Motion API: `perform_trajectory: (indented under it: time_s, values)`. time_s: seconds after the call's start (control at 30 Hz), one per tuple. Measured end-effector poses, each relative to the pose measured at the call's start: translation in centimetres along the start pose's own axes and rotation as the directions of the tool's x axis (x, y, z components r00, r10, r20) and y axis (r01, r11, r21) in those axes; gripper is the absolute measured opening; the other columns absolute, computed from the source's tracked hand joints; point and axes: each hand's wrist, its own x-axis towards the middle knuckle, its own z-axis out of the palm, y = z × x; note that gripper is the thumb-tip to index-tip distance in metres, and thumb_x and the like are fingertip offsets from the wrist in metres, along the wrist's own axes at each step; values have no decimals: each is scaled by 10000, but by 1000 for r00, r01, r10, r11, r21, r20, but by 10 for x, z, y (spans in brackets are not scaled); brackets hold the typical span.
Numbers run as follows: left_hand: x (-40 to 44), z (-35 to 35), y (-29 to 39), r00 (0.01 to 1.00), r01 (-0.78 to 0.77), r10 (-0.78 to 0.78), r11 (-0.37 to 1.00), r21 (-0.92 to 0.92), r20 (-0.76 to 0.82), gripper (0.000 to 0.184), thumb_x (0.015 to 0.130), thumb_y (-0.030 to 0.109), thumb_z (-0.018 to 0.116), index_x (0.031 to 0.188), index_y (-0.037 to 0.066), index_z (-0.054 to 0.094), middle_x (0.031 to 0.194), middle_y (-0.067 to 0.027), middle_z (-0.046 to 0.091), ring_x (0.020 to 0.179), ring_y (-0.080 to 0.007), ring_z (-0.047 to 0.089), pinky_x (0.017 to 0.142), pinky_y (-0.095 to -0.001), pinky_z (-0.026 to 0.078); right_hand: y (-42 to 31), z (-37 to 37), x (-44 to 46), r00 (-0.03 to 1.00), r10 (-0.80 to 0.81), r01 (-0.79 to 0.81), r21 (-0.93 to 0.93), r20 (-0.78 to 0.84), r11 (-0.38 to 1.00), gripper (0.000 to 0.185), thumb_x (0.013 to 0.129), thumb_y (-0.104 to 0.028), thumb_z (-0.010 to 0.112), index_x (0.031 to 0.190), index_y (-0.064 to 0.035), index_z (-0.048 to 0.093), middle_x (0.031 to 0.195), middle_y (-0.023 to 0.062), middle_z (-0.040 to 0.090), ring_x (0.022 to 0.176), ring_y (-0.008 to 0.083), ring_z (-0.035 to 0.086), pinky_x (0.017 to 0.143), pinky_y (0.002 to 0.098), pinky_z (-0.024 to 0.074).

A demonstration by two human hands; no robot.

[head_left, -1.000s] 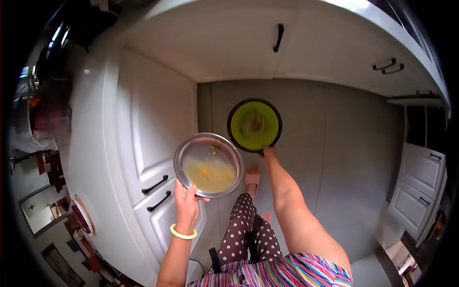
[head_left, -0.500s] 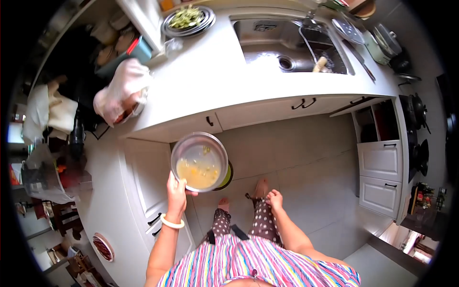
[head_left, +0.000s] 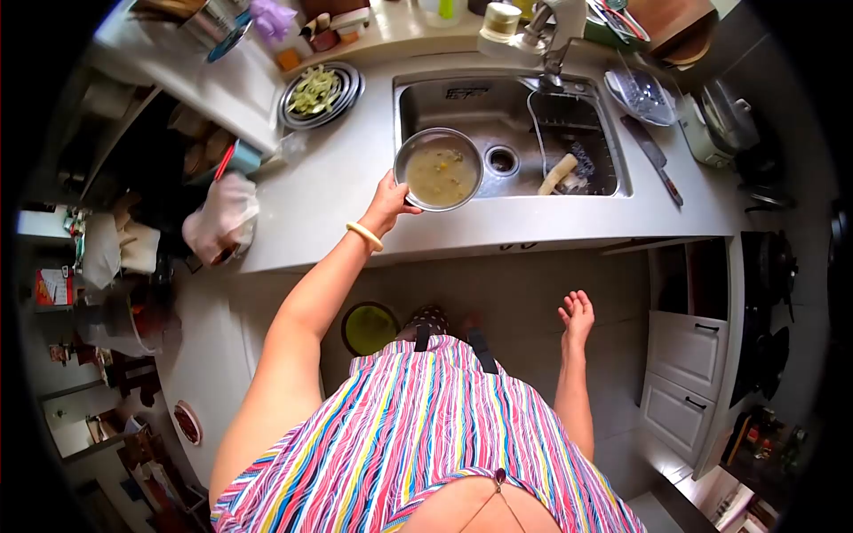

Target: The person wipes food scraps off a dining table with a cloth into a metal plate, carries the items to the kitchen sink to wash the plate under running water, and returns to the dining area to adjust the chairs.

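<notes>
My left hand (head_left: 387, 205) grips the rim of a round metal bowl (head_left: 439, 169) holding cloudy yellowish liquid with small bits in it. The bowl is over the front left edge of the steel sink (head_left: 511, 115); whether it touches the edge I cannot tell. My right hand (head_left: 577, 315) hangs in the air before the counter, fingers apart, holding nothing. In the right part of the sink lies a pale, long peeled piece (head_left: 558, 173), and the drain (head_left: 502, 161) shows beside the bowl.
Left of the sink, sliced green vegetable (head_left: 313, 91) sits on stacked metal dishes. A knife (head_left: 655, 158) lies on the counter to the right, near a clear plastic container (head_left: 641, 96). The faucet (head_left: 553, 67) stands behind the sink. A green-lined bin (head_left: 370, 329) is on the floor.
My left hand has carried the bowl from over the floor up to the sink. My body has come closer to the counter. The right hand has lifted away from my leg and opened.
</notes>
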Motion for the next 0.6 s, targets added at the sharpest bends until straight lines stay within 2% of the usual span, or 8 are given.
perform_trajectory:
  time_s: [0.13,0.17,0.23,0.3,0.37,0.47,0.57,0.6]
  values:
    - [84,32,-24,999,-3,5,999,39,-51,437,817,-15,388,1252,22,360,1017,-139,576,683,-221,645,478,-292,582,-52,2,44,993,-118,120,70,-30,990,285,944,-133,481,1217,-54,503,1136,70,588,949,146,594,707,280,526]
    - [113,28,-47,998,-14,16,1000,25,-57,435,820,-10,391,1252,24,360,1090,-164,544,762,-243,650,472,-306,584,-65,2,47,989,-140,143,77,-52,987,284,945,-136,481,1216,-52,503,1139,72,587,954,147,593,715,283,525]
    - [130,44,-40,996,76,-74,996,45,-48,477,815,3,405,1287,15,333,1156,-180,498,799,-260,642,471,-320,588,-87,3,50,982,-156,161,42,-107,986,298,950,-143,475,1232,-47,494,1163,85,579,990,162,582,762,299,515]
    - [173,39,-80,994,12,4,989,147,-111,549,789,2,434,1316,-37,286,1107,-206,523,786,-271,648,487,-339,594,-99,0,52,976,-129,142,66,-176,988,300,954,-137,464,1240,-50,489,1170,89,576,996,164,580,767,297,513]
    - [205,41,-96,982,126,-70,937,327,-177,543,785,-8,443,1304,-56,287,1093,-243,538,751,-299,662,485,-352,586,-106,1,53,971,-129,146,71,-202,987,296,956,-127,452,1239,-48,489,1165,89,577,994,162,581,761,295,516]
    - [221,70,-68,954,266,-139,798,541,-264,434,806,8,479,1210,-76,344,1038,-291,574,601,-373,648,491,-359,568,-121,15,60,965,-124,145,78,-230,986,297,956,-136,456,1230,-26,487,1148,94,576,973,162,578,729,287,516]
    - [252,109,-59,966,258,-128,533,806,-225,406,846,72,535,1175,-98,369,998,-274,603,758,-358,662,585,-357,571,-146,39,74,970,-130,131,-7,-205,991,289,946,-120,466,1216,-21,502,1123,90,583,917,146,581,699,275,520]
    - [285,113,-100,984,122,106,206,971,-146,421,857,109,547,1189,-102,399,988,-250,618,897,-338,646,643,-342,574,-155,52,84,967,-191,173,-117,-170,978,281,934,-94,473,1199,-14,519,1090,85,592,864,129,581,665,257,518]
